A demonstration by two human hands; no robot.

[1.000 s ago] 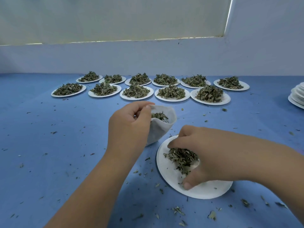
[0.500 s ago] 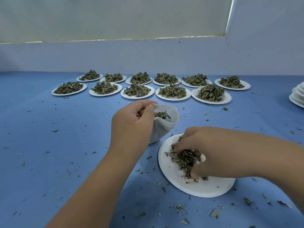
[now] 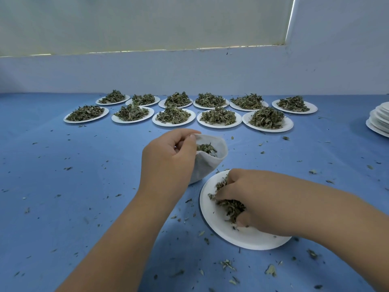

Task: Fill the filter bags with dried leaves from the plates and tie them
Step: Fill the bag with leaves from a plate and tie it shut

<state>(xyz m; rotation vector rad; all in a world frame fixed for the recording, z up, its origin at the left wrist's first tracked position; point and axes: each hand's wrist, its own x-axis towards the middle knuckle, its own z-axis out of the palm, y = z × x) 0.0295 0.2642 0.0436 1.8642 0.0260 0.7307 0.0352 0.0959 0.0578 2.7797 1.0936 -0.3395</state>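
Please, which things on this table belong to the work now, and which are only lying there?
In the job:
filter bag, held open by the left hand
dried leaves on the near plate, gripped by the right hand
eleven full plates behind, waiting

Just lying about:
stack of plates at the right edge
leaf crumbs scattered on the table

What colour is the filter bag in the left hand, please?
White, seen in the head view: filter bag.
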